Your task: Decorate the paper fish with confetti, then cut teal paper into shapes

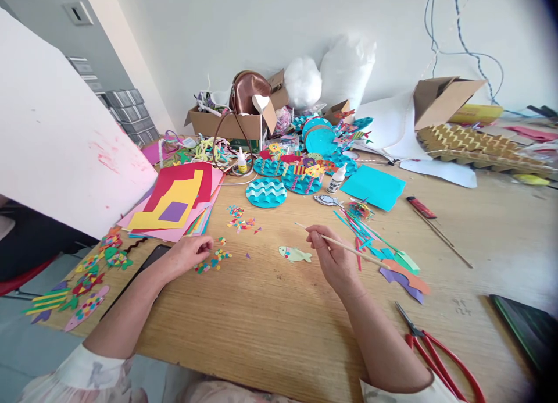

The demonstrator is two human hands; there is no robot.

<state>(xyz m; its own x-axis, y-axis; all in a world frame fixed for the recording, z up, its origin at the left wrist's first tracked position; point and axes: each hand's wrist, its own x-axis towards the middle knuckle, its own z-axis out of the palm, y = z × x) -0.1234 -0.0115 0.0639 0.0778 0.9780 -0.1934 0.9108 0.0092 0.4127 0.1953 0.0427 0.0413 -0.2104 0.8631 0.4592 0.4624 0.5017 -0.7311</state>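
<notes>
My right hand (333,260) is closed around a thin wooden stick (349,248), whose pale tip points left above the small light green paper fish (295,254). That fish lies flat and has a few coloured dots near its head. My left hand (189,256) rests at the left, fingers curled together beside a scatter of coloured paper dots (214,262); whether it pinches anything is too small to tell. More tiny paper pieces (242,223) lie farther back. Behind them is a round blue wavy piece (265,192).
Red-handled scissors (429,350) lie at the front right, near a dark tablet (523,327). Coloured paper sheets (174,199) are stacked at the left, with finished paper fish (87,307) at the table edge. Glue bottles (336,179) and a cardboard box (226,125) stand farther back.
</notes>
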